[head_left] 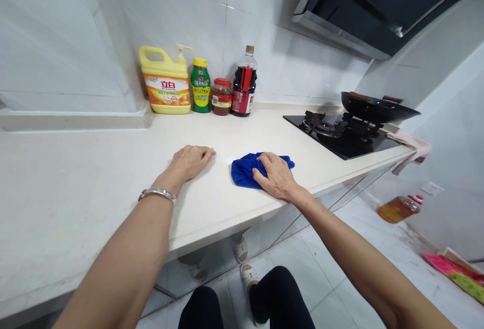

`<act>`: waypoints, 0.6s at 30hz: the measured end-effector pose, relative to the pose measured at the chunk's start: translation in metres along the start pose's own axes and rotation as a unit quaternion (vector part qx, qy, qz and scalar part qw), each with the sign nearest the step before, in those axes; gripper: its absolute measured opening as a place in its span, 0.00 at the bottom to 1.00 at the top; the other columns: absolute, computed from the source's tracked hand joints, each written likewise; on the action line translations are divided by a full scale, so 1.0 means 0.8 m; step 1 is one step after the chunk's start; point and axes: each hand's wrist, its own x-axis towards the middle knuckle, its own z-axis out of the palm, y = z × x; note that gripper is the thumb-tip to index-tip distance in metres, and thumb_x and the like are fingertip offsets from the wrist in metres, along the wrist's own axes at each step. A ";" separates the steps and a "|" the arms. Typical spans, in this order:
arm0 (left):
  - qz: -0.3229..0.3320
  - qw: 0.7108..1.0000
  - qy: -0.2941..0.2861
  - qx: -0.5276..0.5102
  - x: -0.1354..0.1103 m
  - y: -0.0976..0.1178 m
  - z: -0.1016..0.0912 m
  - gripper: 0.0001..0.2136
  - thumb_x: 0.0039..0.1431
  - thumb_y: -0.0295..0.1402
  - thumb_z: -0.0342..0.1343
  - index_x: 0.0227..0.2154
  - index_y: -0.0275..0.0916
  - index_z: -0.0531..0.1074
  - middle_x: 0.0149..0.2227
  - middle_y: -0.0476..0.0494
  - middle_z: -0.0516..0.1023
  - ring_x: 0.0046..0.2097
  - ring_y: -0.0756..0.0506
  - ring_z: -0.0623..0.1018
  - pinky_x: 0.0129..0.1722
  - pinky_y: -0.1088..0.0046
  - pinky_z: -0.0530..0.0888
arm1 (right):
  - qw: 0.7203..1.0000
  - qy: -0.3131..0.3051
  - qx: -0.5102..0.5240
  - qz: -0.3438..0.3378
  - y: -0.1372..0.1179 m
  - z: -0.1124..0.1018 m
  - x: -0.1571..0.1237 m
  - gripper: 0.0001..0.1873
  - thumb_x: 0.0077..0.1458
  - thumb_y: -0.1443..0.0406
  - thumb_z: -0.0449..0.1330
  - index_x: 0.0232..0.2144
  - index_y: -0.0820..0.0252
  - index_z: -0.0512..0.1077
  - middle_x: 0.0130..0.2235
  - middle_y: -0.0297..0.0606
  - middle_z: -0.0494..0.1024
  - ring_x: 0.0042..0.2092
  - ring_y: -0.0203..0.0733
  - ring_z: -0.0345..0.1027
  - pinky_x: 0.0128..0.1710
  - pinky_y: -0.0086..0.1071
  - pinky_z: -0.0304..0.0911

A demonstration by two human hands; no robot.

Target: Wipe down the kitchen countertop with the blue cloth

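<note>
My right hand (278, 175) presses down on a crumpled blue cloth (244, 172), fingers bent over it and thumb lying across its near side. The cloth lies on the white countertop (212, 193), close to the front edge. To the left, my left hand (192, 161) rests on the counter with its fingers curled under and the thumb pointing right. Nothing shows in it, and it does not touch the cloth. A silver bracelet (158, 194) circles that wrist.
Along the back wall stand a yellow detergent jug (168, 87), a green sauce bottle (200, 87), a red-lidded jar (222, 98) and a dark sauce bottle (245, 84). A wok (378, 110) sits on the gas stove (340, 140) under a range hood (378, 6). An oil bottle (399, 209) is on the floor.
</note>
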 end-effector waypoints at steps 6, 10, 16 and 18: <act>-0.006 1.000 -0.002 0.005 -0.003 0.001 -0.001 0.28 0.68 0.47 0.37 0.55 0.48 0.79 0.57 0.42 0.81 0.59 0.30 0.77 0.57 0.50 0.73 | 1.000 0.020 0.007 0.012 0.029 0.012 0.022 0.25 0.66 0.53 0.50 0.56 0.60 0.70 0.59 0.51 0.74 0.62 0.56 0.64 0.63 0.51 0.58; -0.004 1.000 0.000 -0.005 -0.001 -0.002 0.001 0.27 0.68 0.47 0.37 0.55 0.48 0.79 0.56 0.42 0.81 0.59 0.30 0.76 0.58 0.49 0.72 | 0.999 0.013 -0.008 0.033 0.042 0.017 0.035 0.26 0.66 0.53 0.50 0.58 0.61 0.70 0.60 0.52 0.74 0.62 0.58 0.64 0.63 0.54 0.59; -0.014 1.000 -0.002 -0.022 0.005 -0.002 -0.001 0.27 0.67 0.48 0.37 0.54 0.48 0.79 0.56 0.42 0.81 0.58 0.30 0.76 0.59 0.50 0.71 | 0.999 -0.010 -0.008 0.049 0.050 0.019 0.049 0.28 0.66 0.52 0.49 0.60 0.60 0.70 0.62 0.51 0.72 0.64 0.59 0.62 0.64 0.56 0.58; -0.020 0.999 -0.008 -0.029 0.006 0.000 -0.003 0.27 0.67 0.48 0.38 0.54 0.48 0.80 0.52 0.42 0.83 0.56 0.31 0.77 0.58 0.51 0.72 | 0.999 -0.013 -0.008 0.052 0.053 0.019 0.053 0.28 0.66 0.52 0.49 0.60 0.60 0.69 0.63 0.51 0.72 0.65 0.60 0.61 0.63 0.56 0.58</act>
